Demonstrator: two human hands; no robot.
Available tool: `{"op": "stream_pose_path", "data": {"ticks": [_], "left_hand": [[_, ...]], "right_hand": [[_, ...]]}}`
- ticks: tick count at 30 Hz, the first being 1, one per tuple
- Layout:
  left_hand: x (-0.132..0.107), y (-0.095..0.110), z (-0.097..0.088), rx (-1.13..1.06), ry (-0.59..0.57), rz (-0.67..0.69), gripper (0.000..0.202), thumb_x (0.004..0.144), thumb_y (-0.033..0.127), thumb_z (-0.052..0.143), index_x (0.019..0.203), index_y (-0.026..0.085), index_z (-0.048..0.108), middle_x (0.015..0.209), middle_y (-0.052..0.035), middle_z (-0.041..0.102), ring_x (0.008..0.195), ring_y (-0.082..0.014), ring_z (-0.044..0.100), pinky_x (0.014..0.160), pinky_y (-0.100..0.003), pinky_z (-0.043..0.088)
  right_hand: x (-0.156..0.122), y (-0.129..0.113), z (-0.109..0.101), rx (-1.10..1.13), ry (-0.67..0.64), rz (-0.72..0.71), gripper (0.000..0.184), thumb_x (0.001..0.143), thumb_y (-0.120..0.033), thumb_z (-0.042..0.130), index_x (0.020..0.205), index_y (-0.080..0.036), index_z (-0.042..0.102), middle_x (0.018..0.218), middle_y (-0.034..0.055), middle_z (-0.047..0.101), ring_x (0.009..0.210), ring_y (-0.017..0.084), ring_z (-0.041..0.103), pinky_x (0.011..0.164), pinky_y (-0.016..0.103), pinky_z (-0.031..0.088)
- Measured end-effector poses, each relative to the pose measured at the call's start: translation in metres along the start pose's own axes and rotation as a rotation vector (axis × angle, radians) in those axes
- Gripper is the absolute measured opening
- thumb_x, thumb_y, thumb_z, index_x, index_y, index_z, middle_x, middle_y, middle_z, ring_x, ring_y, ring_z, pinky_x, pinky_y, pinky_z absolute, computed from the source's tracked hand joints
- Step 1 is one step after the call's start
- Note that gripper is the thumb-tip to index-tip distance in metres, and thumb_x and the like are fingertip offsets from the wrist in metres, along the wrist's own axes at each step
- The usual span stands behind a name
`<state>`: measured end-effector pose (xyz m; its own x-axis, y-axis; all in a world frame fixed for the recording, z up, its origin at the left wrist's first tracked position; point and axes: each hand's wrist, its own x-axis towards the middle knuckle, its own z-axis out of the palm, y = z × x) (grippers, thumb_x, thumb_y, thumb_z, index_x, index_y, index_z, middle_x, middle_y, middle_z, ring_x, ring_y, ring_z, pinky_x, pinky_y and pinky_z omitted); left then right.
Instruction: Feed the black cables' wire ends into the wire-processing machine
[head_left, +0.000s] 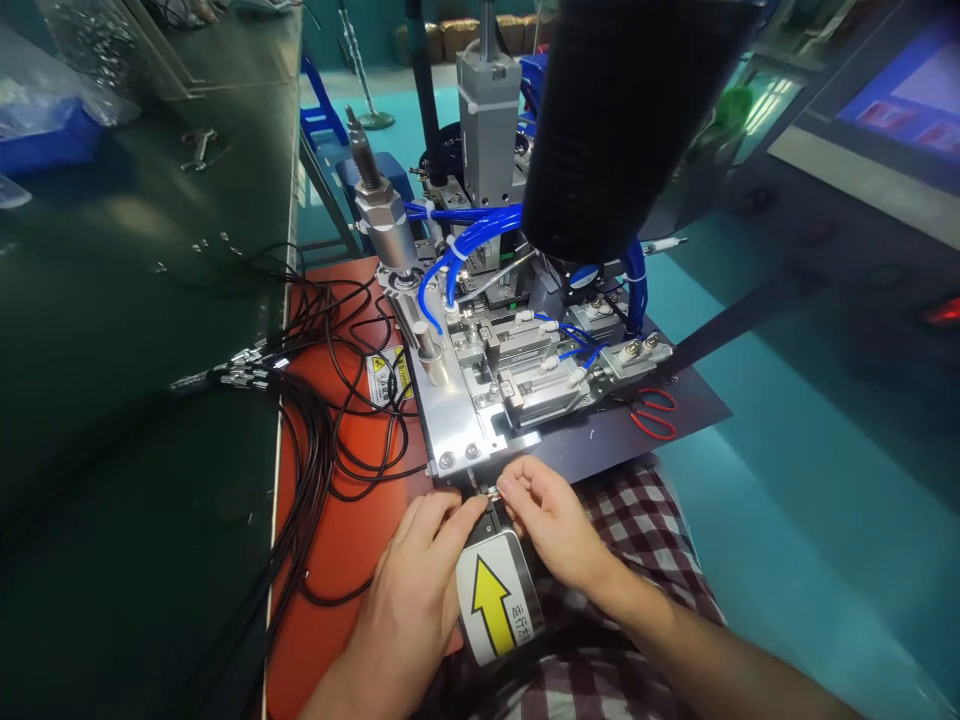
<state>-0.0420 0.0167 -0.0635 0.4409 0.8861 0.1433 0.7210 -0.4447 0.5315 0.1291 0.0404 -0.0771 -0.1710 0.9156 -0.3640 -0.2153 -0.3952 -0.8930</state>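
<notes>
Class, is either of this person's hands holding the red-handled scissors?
No, the scissors lie on the dark plate, apart from the left hand and right hand.

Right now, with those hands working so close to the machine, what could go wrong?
The small shiny part at the fingertips of the left hand and right hand might slip and drop out of sight. Loose black cables lie beside the left forearm, so a sleeve-less arm or wrist could snag one. The red-handled scissors rest near the dark plate's edge and might get knocked off.
</notes>
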Motion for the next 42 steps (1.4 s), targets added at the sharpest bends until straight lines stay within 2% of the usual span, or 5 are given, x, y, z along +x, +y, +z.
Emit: {"op": "stream_pose_path", "data": {"ticks": [5, 18, 32, 37, 42], "left_hand": [[-0.002, 0.000, 0.002, 0.094, -0.029, 0.013, 0.048, 0.082, 0.002, 0.040, 0.124, 0.020, 0.053, 0.106, -0.0091, 0.056, 0.093, -0.0226, 0.054, 0.075, -0.033, 0.052], [0.011, 0.009, -0.006, 0.240, -0.021, 0.064, 0.042, 0.084, 0.005, 0.040, 0.119, 0.018, 0.059, 0.099, -0.0085, 0.058, 0.086, -0.0202, 0.055, 0.071, -0.030, 0.050], [0.018, 0.032, -0.003, 0.274, 0.025, -0.059, 0.038, 0.081, 0.004, 0.036, 0.105, 0.017, 0.063, 0.088, -0.0083, 0.058, 0.079, -0.0214, 0.057, 0.067, -0.031, 0.052], [-0.011, 0.028, -0.016, 0.283, 0.137, -0.068, 0.050, 0.085, 0.006, 0.031, 0.125, 0.025, 0.054, 0.099, -0.0086, 0.059, 0.091, -0.0217, 0.058, 0.077, -0.033, 0.052], [-0.059, 0.004, 0.003, 0.426, 0.184, -0.290, 0.051, 0.090, 0.016, 0.037, 0.140, 0.026, 0.038, 0.121, -0.0116, 0.051, 0.111, -0.0275, 0.050, 0.088, -0.044, 0.049]], "right_hand": [[0.003, 0.001, -0.003, 0.064, -0.070, 0.087, 0.042, 0.077, -0.055, 0.062, 0.063, -0.019, 0.045, 0.051, -0.0081, 0.039, 0.046, 0.008, 0.030, 0.049, 0.024, 0.025], [0.010, 0.006, -0.003, 0.087, -0.084, -0.022, 0.038, 0.075, -0.051, 0.064, 0.068, -0.018, 0.047, 0.052, -0.0090, 0.043, 0.046, 0.007, 0.034, 0.050, 0.023, 0.026], [0.009, 0.021, 0.005, 0.101, 0.009, -0.064, 0.043, 0.073, -0.060, 0.061, 0.068, -0.021, 0.045, 0.052, -0.0084, 0.041, 0.044, 0.008, 0.034, 0.044, 0.023, 0.026], [0.013, 0.021, 0.001, 0.084, -0.026, -0.095, 0.041, 0.073, -0.057, 0.063, 0.066, -0.019, 0.046, 0.053, -0.0077, 0.043, 0.045, 0.008, 0.034, 0.047, 0.023, 0.027], [0.014, 0.018, -0.001, 0.077, -0.040, -0.087, 0.042, 0.071, -0.057, 0.065, 0.066, -0.019, 0.048, 0.054, -0.0075, 0.045, 0.045, 0.008, 0.034, 0.047, 0.023, 0.027]]}}
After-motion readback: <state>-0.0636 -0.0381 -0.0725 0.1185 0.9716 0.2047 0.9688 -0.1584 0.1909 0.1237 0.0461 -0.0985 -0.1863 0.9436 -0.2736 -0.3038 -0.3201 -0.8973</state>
